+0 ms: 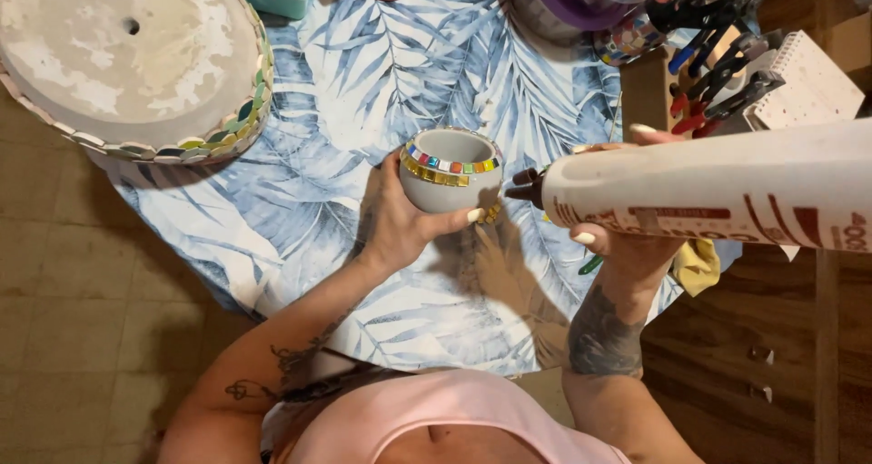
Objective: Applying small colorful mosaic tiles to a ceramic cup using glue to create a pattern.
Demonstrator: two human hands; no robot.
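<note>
Step in hand: the person appears to be gluing small coloured tiles onto a small grey pot (450, 175); one band of tiles already runs below the rim, and the glue bottle (718, 196) is brought up to the pot's side.
Left hand: the left hand (404, 219) cups the pot from beneath and behind, fingers (463, 217) curled closed around its lower wall, thumb side hidden behind the pot.
Right hand: the right hand (627, 237) is wrapped closed around the big white glue bottle, held on its side, its dark nozzle (522, 187) aimed at the pot.
Pot relative to fingers: the pot sits in the left palm, lifted above the middle of the desk (345, 92), tilted a little toward the camera; the nozzle tip lies just beside the pot's right flank, and whether it touches is hard to tell from this angle.
Next move, as a judgement: a steady squeeze with the nozzle on the bare grey wall below the tile band, while the left hand holds or slowly turns the pot.
Surroundings: a large round tiled planter (127, 60) lies bottom-up at the desk's far left corner; a rack of hand tools (718, 64) stands by the far right edge; a leaf-print cloth covers the desk.
</note>
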